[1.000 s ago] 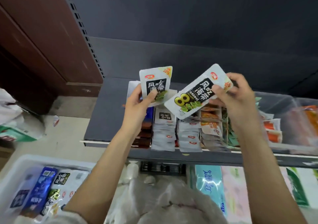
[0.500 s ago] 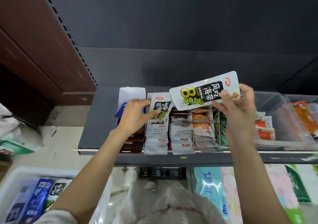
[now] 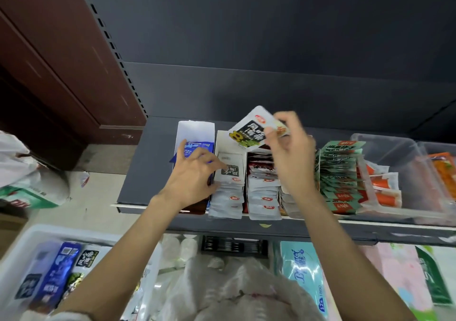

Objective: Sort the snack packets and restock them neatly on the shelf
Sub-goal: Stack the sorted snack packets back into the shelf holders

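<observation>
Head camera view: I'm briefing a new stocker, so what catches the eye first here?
The right hand holds a white seaweed packet tilted above the shelf rows. Below it, the left hand presses on the white packet row near the shelf's left end. Green packets stand to the right.

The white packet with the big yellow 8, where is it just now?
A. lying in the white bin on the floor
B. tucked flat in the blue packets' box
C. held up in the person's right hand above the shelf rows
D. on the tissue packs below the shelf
C: the right hand pinches the white packet by its end, tilted in the air over the rows of packets on the shelf.
</observation>
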